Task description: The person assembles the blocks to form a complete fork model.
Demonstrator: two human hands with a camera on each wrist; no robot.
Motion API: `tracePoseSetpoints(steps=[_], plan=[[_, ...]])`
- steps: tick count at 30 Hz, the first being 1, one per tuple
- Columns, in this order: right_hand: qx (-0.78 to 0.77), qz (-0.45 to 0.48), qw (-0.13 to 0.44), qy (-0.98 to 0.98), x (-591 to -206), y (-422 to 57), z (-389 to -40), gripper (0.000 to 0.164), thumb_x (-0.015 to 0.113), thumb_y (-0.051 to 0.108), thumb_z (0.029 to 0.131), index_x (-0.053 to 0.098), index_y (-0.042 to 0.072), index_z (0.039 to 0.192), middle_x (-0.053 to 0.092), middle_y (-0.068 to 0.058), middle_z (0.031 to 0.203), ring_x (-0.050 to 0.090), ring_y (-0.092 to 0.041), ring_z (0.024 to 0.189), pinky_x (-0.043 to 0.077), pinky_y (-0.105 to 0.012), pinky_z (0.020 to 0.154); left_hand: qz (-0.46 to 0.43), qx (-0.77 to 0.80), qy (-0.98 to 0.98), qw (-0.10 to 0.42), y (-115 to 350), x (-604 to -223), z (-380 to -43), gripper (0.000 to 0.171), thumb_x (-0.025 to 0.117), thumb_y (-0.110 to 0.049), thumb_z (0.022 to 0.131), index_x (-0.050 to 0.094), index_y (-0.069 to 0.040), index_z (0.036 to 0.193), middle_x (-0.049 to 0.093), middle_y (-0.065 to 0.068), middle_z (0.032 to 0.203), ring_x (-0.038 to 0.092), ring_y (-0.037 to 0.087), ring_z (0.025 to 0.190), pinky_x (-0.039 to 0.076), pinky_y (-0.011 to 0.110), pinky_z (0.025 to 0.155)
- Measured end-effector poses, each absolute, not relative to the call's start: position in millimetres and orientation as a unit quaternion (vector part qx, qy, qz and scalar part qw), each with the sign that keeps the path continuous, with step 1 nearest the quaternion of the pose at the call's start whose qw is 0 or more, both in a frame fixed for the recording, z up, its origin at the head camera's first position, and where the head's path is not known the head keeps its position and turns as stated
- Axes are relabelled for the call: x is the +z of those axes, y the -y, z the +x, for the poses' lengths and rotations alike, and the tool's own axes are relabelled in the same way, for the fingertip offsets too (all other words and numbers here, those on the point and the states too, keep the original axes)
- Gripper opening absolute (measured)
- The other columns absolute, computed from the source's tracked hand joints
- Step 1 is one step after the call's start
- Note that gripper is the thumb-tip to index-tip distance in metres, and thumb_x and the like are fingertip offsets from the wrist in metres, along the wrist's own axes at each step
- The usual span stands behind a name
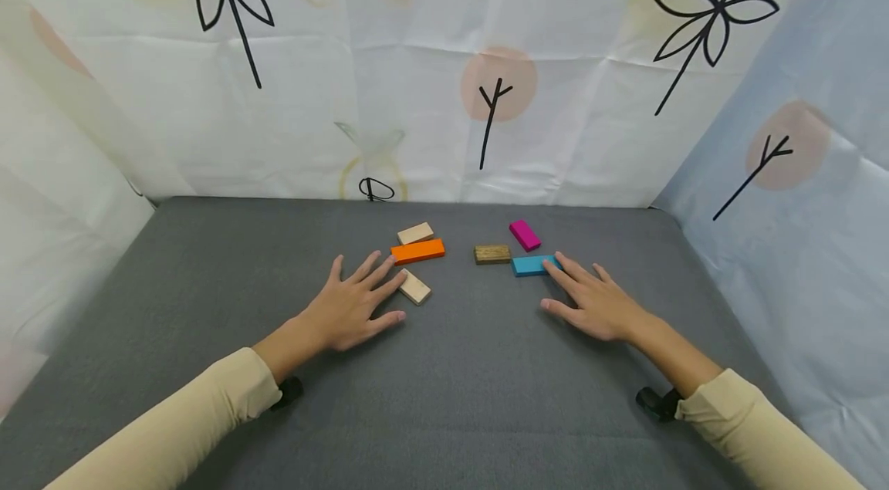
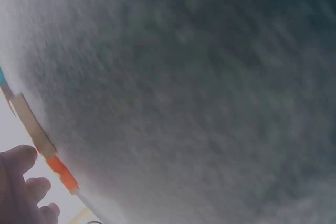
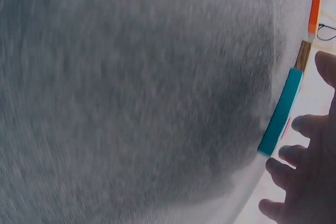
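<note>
In the head view my left hand (image 1: 350,310) is spread with straight fingers beside an orange block (image 1: 421,251) and a pale wooden block (image 1: 417,287). Its fingertips overlap the near ends of both; contact is hard to tell. Behind the orange block lies a second pale block (image 1: 415,233). My right hand (image 1: 596,306), also spread, reaches over the right end of a blue block (image 1: 529,266). A brown wooden block (image 1: 491,254) sits at that block's left, and a magenta block (image 1: 525,235) lies behind. Neither hand grips anything. The right wrist view shows fingers beside the blue block (image 3: 282,114).
A grey cloth surface (image 1: 458,390) carries all the blocks. White printed fabric (image 1: 417,104) hangs behind it, and more fabric (image 1: 833,243) stands along the right side. Dark wrist cameras (image 1: 656,403) sit near both sleeve cuffs.
</note>
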State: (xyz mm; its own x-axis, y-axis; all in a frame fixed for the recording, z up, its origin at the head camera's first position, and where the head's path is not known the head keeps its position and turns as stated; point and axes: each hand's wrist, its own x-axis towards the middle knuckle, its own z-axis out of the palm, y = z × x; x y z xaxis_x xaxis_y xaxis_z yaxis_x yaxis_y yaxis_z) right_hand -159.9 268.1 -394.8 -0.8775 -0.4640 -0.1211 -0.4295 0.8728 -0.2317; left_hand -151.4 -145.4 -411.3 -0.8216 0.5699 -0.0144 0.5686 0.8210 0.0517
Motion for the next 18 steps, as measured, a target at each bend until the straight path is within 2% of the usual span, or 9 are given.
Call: tracePoseSetpoints(steps=[4,10,18], plan=[[-0.11,-0.233,0.098,-0.961,-395.6,-265.2,-158.2,0.074,0.048,0.053,0.101,0.028,0.01,0.158,0.021,-0.024,0.161,0.023,-0.044,0.146,0.012,-0.069,0.112,0.316,0.033,-0.948,0.025,140.1,-409.6,-147.4,0.07,0.042,-0.06,0.1,0.036,-0.018,0.156,0.028,0.009,0.162,0.021,0.031,0.15,0.014,0.074,0.109],[-0.103,-0.245,0.08,-0.961,-394.4,-262.2,-157.8,0.072,0.052,0.049,0.101,0.032,0.006,0.156,0.027,-0.029,0.157,0.03,-0.047,0.142,0.021,-0.066,0.111,0.339,0.043,-0.939,0.043,135.7,-408.3,-142.7,0.069,0.043,-0.057,0.101,0.035,-0.015,0.156,0.028,0.01,0.162,0.028,0.031,0.148,0.016,0.072,0.109],[-0.104,-0.251,0.063,-0.96,-396.1,-261.0,-160.9,0.07,0.056,0.046,0.1,0.038,0.005,0.153,0.031,-0.03,0.154,0.034,-0.049,0.139,0.028,-0.065,0.109,0.354,0.059,-0.931,0.064,132.8,-412.0,-141.1,0.073,0.043,-0.056,0.102,0.032,-0.01,0.157,0.026,0.012,0.163,0.027,0.031,0.148,0.02,0.066,0.112]])
